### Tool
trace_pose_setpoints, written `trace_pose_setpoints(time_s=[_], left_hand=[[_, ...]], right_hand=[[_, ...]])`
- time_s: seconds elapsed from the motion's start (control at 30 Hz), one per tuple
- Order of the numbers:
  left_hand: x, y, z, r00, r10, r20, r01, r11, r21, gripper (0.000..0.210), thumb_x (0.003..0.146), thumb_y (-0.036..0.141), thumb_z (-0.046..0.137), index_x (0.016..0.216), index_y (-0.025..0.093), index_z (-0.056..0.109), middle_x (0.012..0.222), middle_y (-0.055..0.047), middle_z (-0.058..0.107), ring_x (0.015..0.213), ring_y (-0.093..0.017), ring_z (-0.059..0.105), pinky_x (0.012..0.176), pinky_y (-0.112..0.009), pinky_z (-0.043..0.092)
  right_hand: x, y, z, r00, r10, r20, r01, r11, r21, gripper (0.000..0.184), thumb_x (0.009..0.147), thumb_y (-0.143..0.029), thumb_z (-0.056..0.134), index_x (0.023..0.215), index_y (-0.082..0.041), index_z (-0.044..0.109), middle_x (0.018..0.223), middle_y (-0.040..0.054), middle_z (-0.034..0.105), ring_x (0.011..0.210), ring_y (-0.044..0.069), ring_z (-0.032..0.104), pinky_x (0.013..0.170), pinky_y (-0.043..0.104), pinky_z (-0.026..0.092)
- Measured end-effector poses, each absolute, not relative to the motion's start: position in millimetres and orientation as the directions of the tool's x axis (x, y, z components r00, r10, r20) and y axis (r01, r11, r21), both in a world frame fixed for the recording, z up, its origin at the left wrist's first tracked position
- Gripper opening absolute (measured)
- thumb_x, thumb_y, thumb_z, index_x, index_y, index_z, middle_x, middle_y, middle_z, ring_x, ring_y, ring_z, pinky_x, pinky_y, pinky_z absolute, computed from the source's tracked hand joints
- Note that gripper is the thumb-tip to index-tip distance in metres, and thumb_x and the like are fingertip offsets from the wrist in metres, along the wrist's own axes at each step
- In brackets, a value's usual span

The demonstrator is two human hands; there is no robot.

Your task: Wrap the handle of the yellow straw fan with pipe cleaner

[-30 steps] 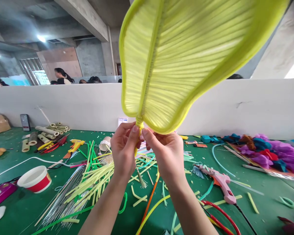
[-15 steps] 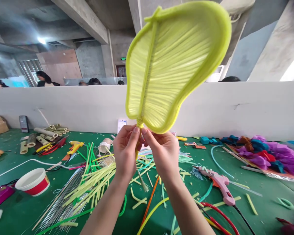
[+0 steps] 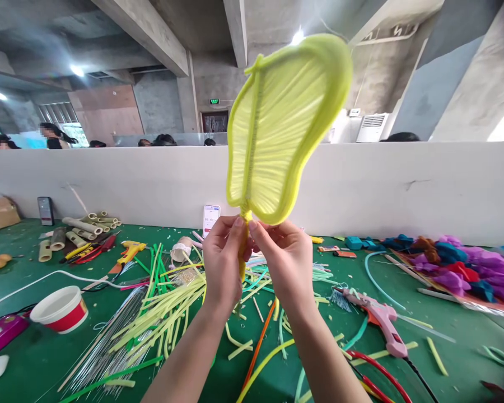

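A large yellow-green leaf or wing shape [image 3: 285,129] stands upright in front of me. It has a fuzzy rim like pipe cleaner, a central rib and a thin pleated skin. Both hands pinch its wrapped yellow stem at the base. My left hand [image 3: 223,263] is closed on the stem from the left, thumb on top. My right hand [image 3: 289,260] grips the same stem from the right, its thumb against it. The stem's lower end shows between my palms. Some fingertips are hidden behind the stem.
Pale yellow-green strips [image 3: 163,308] and metal wires [image 3: 105,347] cover the green table [image 3: 437,330]. A pink glue gun [image 3: 382,322] and red-handled pliers [image 3: 378,364] lie right. A paper cup [image 3: 61,309], yellow glue gun [image 3: 131,250] and bamboo pieces [image 3: 82,224] stand left. A white partition [image 3: 151,179] runs behind.
The leaf shape has moved lower and farther from me, its top swinging left, so it looks smaller. Both hands have shifted slightly right and still grip the stem.
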State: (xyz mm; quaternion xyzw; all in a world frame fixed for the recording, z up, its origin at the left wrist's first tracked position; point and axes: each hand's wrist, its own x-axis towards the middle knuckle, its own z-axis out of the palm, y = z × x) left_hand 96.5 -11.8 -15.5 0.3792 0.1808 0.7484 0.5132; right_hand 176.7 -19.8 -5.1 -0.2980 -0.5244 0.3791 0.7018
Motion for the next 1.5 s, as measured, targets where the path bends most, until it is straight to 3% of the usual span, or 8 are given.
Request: trace_pose_setpoints(time_s=[0.2, 0.4, 0.77, 1.17, 1.5], left_hand=[[92.3, -9.8, -12.2, -0.166, 0.909, 0.383, -0.634, -0.396, 0.664, 0.022, 0.079, 0.034, 0.077, 0.073, 0.017, 0.065, 0.056, 0.004, 0.052, 0.046, -0.005, 0.044, 0.040, -0.015, 0.034], [92.0, -11.2, -12.0, -0.184, 0.923, 0.339, -0.622, -0.376, 0.687, 0.015, 0.076, 0.029, 0.077, 0.075, 0.018, 0.066, 0.061, 0.004, 0.057, 0.048, -0.005, 0.049, 0.044, -0.015, 0.040], [96.7, -15.2, -12.9, -0.166, 0.909, 0.383, -0.580, -0.404, 0.707, 0.023, 0.074, 0.036, 0.082, 0.077, 0.018, 0.067, 0.057, 0.005, 0.051, 0.046, -0.005, 0.044, 0.042, -0.015, 0.036], [96.2, -12.8, -16.8, -0.192, 0.886, 0.422, -0.532, -0.455, 0.714, 0.017, 0.078, 0.032, 0.080, 0.080, 0.019, 0.068, 0.060, 0.004, 0.055, 0.048, -0.004, 0.047, 0.043, -0.015, 0.037], [94.6, -10.9, -22.8, -0.191, 0.853, 0.485, -0.462, -0.515, 0.722, 0.019, 0.083, 0.035, 0.077, 0.082, 0.018, 0.068, 0.059, 0.004, 0.056, 0.049, -0.005, 0.047, 0.043, -0.016, 0.036]], right_hand=[[185.4, -20.1, -1.6, 0.099, 0.856, 0.508, -0.210, 0.517, -0.830, 0.021, 0.078, -0.034, 0.080, 0.076, -0.018, 0.068, 0.062, -0.0021, 0.065, 0.052, 0.010, 0.057, 0.052, 0.023, 0.050], [193.3, -22.2, -1.0, 0.097, 0.821, 0.562, 0.017, 0.563, -0.826, 0.015, 0.078, -0.032, 0.080, 0.081, -0.018, 0.075, 0.070, 0.0020, 0.072, 0.060, 0.013, 0.063, 0.055, 0.025, 0.050], [191.7, -22.2, -0.8, 0.129, 0.827, 0.548, -0.063, 0.558, -0.828, 0.016, 0.078, -0.033, 0.079, 0.082, -0.018, 0.075, 0.063, 0.0003, 0.068, 0.063, 0.016, 0.064, 0.057, 0.028, 0.053], [199.2, -24.8, 0.7, 0.085, 0.824, 0.560, -0.097, 0.566, -0.819, 0.016, 0.077, -0.032, 0.079, 0.086, -0.019, 0.076, 0.076, 0.0033, 0.073, 0.074, 0.020, 0.069, 0.065, 0.030, 0.056], [198.5, -25.1, 3.0, 0.114, 0.832, 0.543, -0.030, 0.549, -0.835, 0.014, 0.079, -0.031, 0.077, 0.080, -0.016, 0.075, 0.072, 0.0034, 0.073, 0.065, 0.017, 0.065, 0.054, 0.025, 0.050]])
